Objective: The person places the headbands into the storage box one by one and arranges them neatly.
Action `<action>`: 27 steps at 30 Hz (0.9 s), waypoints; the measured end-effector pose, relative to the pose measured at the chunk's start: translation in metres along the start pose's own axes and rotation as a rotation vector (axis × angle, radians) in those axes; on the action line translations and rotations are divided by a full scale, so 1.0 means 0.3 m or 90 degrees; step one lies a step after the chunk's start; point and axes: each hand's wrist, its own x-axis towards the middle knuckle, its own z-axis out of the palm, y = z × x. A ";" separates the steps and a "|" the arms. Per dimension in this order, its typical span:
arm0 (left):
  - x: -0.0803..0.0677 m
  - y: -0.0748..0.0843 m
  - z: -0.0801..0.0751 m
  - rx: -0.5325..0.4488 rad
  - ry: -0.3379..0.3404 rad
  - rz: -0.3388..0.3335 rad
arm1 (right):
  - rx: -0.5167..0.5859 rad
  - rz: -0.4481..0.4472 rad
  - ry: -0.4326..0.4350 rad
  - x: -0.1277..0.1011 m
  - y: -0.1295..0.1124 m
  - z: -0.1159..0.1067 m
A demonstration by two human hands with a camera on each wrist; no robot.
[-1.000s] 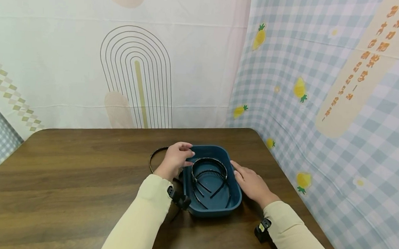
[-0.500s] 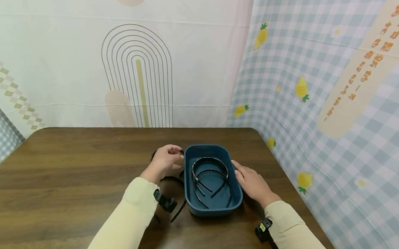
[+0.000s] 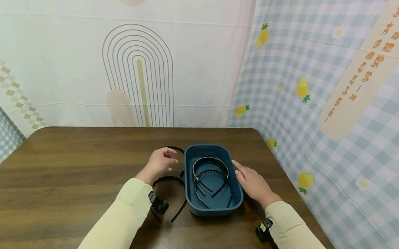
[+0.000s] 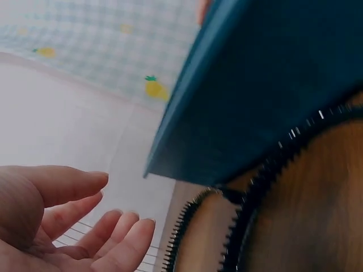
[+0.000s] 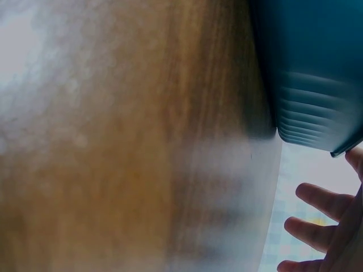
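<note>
Right hand [image 3: 250,182] lies flat with straight fingers against the right side of the blue bin [image 3: 212,210], probably just steadying it on the worktop [image 3: 67,170]. Two headbands [image 3: 211,171] sit inside it. Left hand [image 3: 159,163], center frame, hovers loosely spread and holds nothing, fingers relaxed over two more toothed headbands [image 3: 170,180] lying on the wood just left of the bin.

i can make out orange characters on the cream banner [image 3: 362,72] printed on the checked backdrop [image 3: 303,118] at right, but they're too small and slanted to read.
</note>
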 end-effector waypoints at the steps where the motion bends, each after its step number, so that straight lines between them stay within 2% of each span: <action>1: 0.001 -0.003 -0.002 0.018 -0.003 0.005 | -0.001 -0.001 0.000 0.001 0.000 0.000; 7: 0.009 -0.025 -0.014 0.133 -0.031 0.052 | -0.002 -0.001 -0.003 0.004 -0.002 -0.002; 13: 0.021 -0.052 -0.020 0.232 -0.049 0.119 | -0.002 -0.002 -0.003 0.006 0.002 0.001; 21: 0.042 -0.085 -0.023 0.302 -0.091 0.195 | -0.004 0.000 -0.001 0.006 0.011 0.008; 27: 0.054 -0.098 -0.011 0.358 -0.109 0.214 | 0.001 0.000 -0.003 0.004 0.008 0.005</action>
